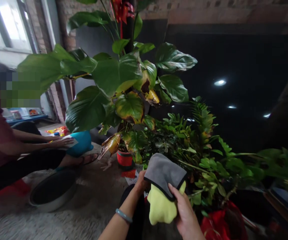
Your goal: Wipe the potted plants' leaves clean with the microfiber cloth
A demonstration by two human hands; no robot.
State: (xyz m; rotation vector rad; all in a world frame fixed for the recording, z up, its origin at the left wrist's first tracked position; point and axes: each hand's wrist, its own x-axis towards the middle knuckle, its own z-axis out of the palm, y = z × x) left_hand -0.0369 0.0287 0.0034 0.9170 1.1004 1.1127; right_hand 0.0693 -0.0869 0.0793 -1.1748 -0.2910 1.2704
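Note:
A cleaning cloth (165,173), grey on one face and yellow on the other with a dark trim, is bunched up between both hands. My left hand (141,182) grips its left edge, the fingers mostly hidden behind the cloth. On the right side my right hand (183,208) holds it too, thumb pressed on the grey face near the dark trim. Just beyond the cloth stands a large potted plant (118,75) with broad green leaves, some yellowed and browned at the edges. Its red pot (124,159) sits on the floor.
Leafy low plants (184,140) spread to the right, above a red-wrapped pot (224,221). At left a seated person (1,140) rests a hand near a blue object (81,143). A wide basin (55,190) stands on the floor. A dark panel (234,66) lines the back.

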